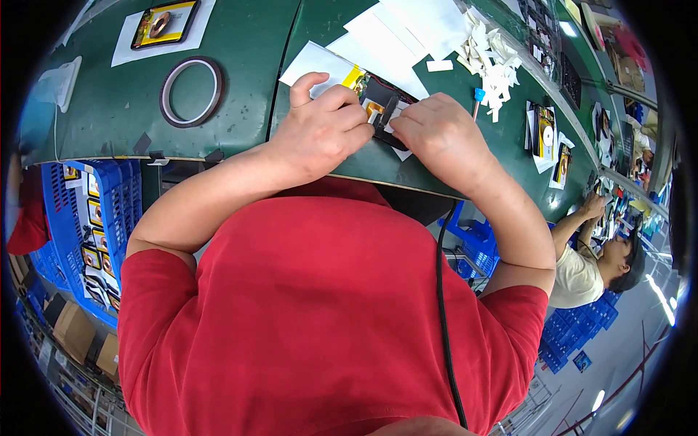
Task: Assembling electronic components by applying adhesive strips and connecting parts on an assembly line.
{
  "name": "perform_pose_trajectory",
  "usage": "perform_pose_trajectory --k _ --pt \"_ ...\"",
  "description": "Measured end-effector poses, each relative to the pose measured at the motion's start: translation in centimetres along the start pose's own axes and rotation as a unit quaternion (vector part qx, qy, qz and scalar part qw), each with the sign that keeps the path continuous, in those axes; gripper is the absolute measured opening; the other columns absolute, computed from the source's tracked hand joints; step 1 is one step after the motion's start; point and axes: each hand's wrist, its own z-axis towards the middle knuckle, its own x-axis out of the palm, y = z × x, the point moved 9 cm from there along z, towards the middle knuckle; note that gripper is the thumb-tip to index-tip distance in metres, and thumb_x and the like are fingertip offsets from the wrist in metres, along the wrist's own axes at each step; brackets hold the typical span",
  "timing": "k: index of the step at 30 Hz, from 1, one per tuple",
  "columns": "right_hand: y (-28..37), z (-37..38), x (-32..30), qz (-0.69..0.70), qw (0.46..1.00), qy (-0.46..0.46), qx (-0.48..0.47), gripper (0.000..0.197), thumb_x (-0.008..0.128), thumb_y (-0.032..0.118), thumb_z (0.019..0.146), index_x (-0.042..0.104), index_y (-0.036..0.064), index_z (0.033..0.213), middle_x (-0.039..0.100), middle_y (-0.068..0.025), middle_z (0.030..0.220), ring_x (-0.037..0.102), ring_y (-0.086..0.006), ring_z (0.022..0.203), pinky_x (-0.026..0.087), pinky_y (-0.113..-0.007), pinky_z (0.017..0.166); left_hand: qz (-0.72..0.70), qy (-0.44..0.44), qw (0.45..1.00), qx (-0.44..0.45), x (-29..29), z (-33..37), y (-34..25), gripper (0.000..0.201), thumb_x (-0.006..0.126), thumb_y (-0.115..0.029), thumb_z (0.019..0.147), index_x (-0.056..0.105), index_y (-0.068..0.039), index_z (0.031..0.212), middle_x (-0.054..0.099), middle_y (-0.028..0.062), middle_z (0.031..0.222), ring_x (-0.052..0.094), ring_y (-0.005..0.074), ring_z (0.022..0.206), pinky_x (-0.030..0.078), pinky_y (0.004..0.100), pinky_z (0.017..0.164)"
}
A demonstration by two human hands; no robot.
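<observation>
A small black and yellow flat part [372, 97] with a copper-coloured patch lies on a white sheet [320, 62] on the green table [240, 87]. My left hand [320, 131] rests on its left side, fingers curled, holding it down. My right hand [436, 134] pinches a dark strip of tape [385, 112] against the part's right side. Both hands meet over the part and hide much of it.
A ring of brown tape [190, 91] lies to the left, a similar part on white paper [163, 25] beyond it. White paper scraps [491, 62] pile at the right. Blue crates of parts [98, 218] stand left below the table. Another person [589, 265] works at the right.
</observation>
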Motion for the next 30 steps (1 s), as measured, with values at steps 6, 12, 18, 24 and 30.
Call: perform_pose_trajectory --k 6,12,18,24,30 --pt "1.8 0.1 0.7 -0.079 0.995 0.047 -0.038 0.004 0.065 0.014 0.076 0.063 0.0114 0.075 0.059 -0.003 0.074 0.063 -0.0194 0.074 0.048 -0.034 0.071 -0.006 -0.003 1.0 -0.002 0.0 0.0 0.1 0.009 0.066 -0.01 0.081 0.07 -0.017 0.085 0.061 -0.0054 0.088 0.061 0.0134 0.1 0.029 0.0521 0.108" --pt "-0.3 0.2 0.9 -0.02 1.0 0.011 -0.003 0.005 0.065 0.012 0.077 0.063 0.0087 0.08 0.059 -0.0051 0.076 0.062 -0.0226 0.075 0.048 -0.036 0.072 -0.008 0.001 1.0 -0.002 0.0 -0.1 0.0 0.008 0.067 -0.011 0.081 0.07 -0.017 0.085 0.061 -0.0051 0.088 0.06 0.0138 0.1 0.029 0.0523 0.108" --pt "-3.3 -0.9 0.0 0.17 0.977 -0.016 0.131 0.015 0.072 0.001 0.076 0.061 0.0052 0.085 0.062 -0.0096 0.083 0.063 -0.031 0.08 0.052 -0.041 0.077 -0.013 0.008 1.0 -0.003 0.0 0.0 0.1 0.007 0.067 -0.011 0.082 0.07 -0.016 0.084 0.061 -0.0046 0.089 0.061 0.0139 0.1 0.029 0.0526 0.108" --pt "-7.7 -3.3 -2.1 0.214 0.93 -0.131 0.268 0.013 0.073 0.0 0.081 0.067 0.0047 0.092 0.069 -0.0087 0.09 0.07 -0.0238 0.083 0.056 -0.033 0.076 -0.013 0.007 1.0 -0.003 0.0 0.0 0.1 0.006 0.069 -0.011 0.082 0.07 -0.016 0.085 0.062 -0.0042 0.09 0.061 0.0139 0.101 0.029 0.0526 0.108" --pt "-12.5 -7.3 -3.4 0.09 0.863 -0.171 0.466 0.01 0.07 0.006 0.091 0.072 0.0052 0.1 0.075 -0.0104 0.097 0.074 -0.0229 0.085 0.058 -0.033 0.078 -0.017 0.005 1.0 -0.003 0.0 -0.1 0.1 0.006 0.069 -0.011 0.082 0.071 -0.016 0.086 0.062 -0.0043 0.09 0.061 0.014 0.1 0.029 0.0527 0.109"
